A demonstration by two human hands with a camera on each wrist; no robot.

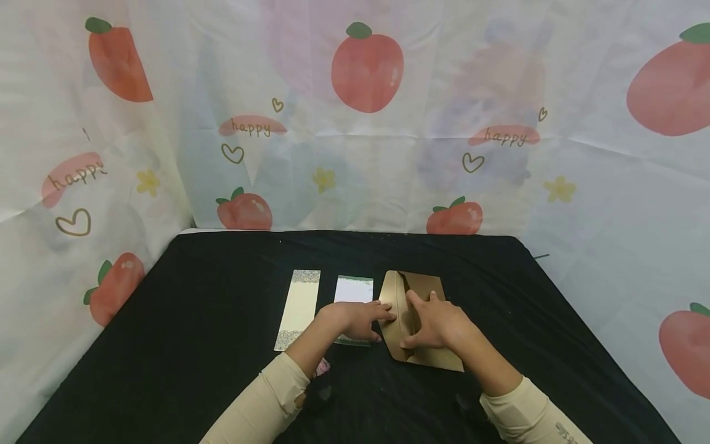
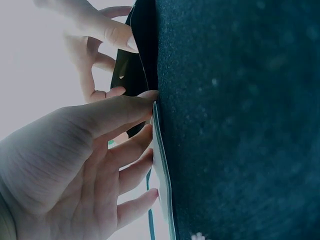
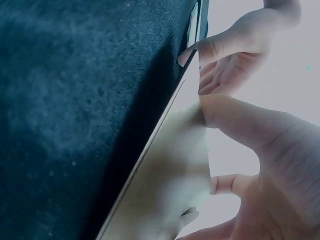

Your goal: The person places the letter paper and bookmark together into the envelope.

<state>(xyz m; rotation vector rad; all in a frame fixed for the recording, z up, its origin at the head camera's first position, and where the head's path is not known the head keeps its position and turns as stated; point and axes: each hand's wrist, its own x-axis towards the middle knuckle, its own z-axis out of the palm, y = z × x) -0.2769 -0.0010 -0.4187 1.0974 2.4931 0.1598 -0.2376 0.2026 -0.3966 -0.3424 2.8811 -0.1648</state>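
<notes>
A gold envelope lies on the right part of the black cloth, its flap to the left and a dark gap along its mouth. My right hand rests on it, thumb and fingers spread, tips along the mouth; the right wrist view shows the thumb pressing on the envelope. My left hand reaches over a white card with green edges, its extended fingertips touching the flap. In the left wrist view, the left thumb and fingers stand apart close to the white card's edge.
Left of the white card lies a long cream card with lace-patterned ends. A small pink piece shows beside the left forearm. The black cloth covers the table, and a fruit-printed curtain hangs behind it.
</notes>
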